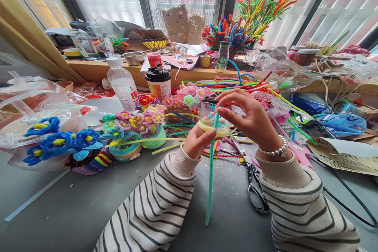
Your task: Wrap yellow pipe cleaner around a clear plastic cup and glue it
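Observation:
A clear plastic cup [207, 116] with blue print has yellow pipe cleaner [223, 131] wound around its lower end. My left hand [196, 139] is closed around the cup's near side, its thumb pressing on a teal pipe cleaner [211, 173]. That pipe cleaner hangs down in front of the cup, nearly straight, its lower end free above the table. At its upper end, my right hand [246, 112] pinches it between thumb and forefinger. The far side of the cup and some left fingers are hidden. Black-handled scissors [251, 173] lie beside my right wrist.
Pipe-cleaner flowers in wrapped pots [124, 149] and blue flowers [62, 141] stand at left. Behind are a water bottle [122, 86] and a lidded coffee cup [158, 84]. Loose pipe cleaners [254, 90] lie beyond my hands. A paper bag [345, 155] and black cable [351, 201] are at right.

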The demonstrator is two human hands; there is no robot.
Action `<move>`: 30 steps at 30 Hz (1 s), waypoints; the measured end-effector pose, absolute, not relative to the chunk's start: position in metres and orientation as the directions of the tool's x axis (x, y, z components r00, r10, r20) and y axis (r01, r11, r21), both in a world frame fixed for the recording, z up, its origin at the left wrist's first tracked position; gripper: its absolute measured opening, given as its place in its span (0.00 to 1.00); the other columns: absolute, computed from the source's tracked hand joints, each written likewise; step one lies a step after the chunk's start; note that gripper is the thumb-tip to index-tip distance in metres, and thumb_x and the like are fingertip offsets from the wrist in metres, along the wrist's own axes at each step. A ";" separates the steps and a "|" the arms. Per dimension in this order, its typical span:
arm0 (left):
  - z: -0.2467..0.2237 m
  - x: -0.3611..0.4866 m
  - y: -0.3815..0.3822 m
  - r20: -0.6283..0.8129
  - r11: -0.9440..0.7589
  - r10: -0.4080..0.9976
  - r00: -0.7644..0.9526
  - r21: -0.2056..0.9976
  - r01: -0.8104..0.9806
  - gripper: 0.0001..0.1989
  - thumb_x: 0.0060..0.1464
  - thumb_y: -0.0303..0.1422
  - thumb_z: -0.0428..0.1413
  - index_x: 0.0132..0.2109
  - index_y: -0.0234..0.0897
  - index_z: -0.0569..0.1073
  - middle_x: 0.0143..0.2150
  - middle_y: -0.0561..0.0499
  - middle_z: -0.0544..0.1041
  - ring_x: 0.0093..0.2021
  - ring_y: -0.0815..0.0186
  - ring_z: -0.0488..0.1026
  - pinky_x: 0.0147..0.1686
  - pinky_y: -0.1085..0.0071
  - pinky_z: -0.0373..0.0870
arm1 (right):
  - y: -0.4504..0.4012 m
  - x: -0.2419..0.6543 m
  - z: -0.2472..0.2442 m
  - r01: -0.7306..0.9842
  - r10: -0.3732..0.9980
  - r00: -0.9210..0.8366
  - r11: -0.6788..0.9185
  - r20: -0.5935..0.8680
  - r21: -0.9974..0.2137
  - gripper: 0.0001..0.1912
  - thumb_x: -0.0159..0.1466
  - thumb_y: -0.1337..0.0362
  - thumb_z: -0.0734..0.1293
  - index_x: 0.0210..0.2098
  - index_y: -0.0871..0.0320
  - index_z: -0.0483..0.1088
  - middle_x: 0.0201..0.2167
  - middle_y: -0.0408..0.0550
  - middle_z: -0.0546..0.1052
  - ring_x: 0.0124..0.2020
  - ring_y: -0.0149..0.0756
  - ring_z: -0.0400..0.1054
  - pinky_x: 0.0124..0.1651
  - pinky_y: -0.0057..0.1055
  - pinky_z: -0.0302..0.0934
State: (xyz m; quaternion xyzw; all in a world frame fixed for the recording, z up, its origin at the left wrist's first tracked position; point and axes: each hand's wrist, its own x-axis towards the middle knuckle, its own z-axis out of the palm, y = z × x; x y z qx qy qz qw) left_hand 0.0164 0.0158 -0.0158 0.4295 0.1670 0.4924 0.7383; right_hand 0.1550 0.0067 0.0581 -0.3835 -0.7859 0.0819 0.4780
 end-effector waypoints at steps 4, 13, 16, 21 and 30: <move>-0.018 0.015 0.017 0.152 0.223 0.847 0.510 0.769 -0.599 0.27 0.37 0.41 0.62 0.46 0.39 0.69 0.41 0.48 0.76 0.44 0.56 0.73 0.48 0.56 0.64 | 0.005 0.155 0.059 0.467 0.691 -0.226 0.695 0.686 -0.547 0.07 0.57 0.60 0.65 0.28 0.56 0.65 0.35 0.47 0.71 0.40 0.34 0.65 0.46 0.36 0.59; -0.016 0.015 0.017 0.140 0.175 0.889 0.436 0.777 -0.605 0.28 0.38 0.40 0.62 0.48 0.40 0.68 0.44 0.48 0.75 0.43 0.57 0.73 0.47 0.58 0.65 | 0.007 0.156 0.058 0.445 0.646 -0.172 0.724 0.743 -0.527 0.04 0.56 0.64 0.66 0.28 0.56 0.67 0.36 0.45 0.71 0.41 0.33 0.66 0.48 0.36 0.58; -0.016 0.016 0.019 0.130 0.114 0.930 0.344 0.787 -0.606 0.31 0.37 0.39 0.63 0.51 0.41 0.65 0.44 0.48 0.75 0.44 0.58 0.72 0.46 0.60 0.66 | 0.011 0.159 0.055 0.425 0.660 -0.117 0.709 0.742 -0.563 0.04 0.56 0.63 0.66 0.27 0.57 0.67 0.34 0.45 0.72 0.40 0.32 0.66 0.46 0.35 0.59; -0.022 0.017 0.024 0.126 0.006 0.976 0.180 0.803 -0.596 0.34 0.35 0.38 0.64 0.52 0.40 0.63 0.47 0.47 0.72 0.46 0.58 0.70 0.48 0.61 0.65 | 0.020 0.164 0.045 0.406 0.735 -0.061 0.636 0.675 -0.656 0.07 0.55 0.61 0.66 0.31 0.57 0.68 0.33 0.46 0.74 0.38 0.33 0.68 0.44 0.36 0.62; -0.020 0.016 0.024 0.118 0.065 0.966 0.230 0.751 -0.657 0.27 0.39 0.36 0.62 0.49 0.38 0.65 0.46 0.49 0.73 0.43 0.63 0.72 0.47 0.64 0.66 | 0.024 0.164 0.039 0.375 0.758 -0.119 0.633 0.642 -0.677 0.09 0.56 0.58 0.65 0.32 0.57 0.71 0.35 0.47 0.74 0.40 0.35 0.68 0.44 0.35 0.62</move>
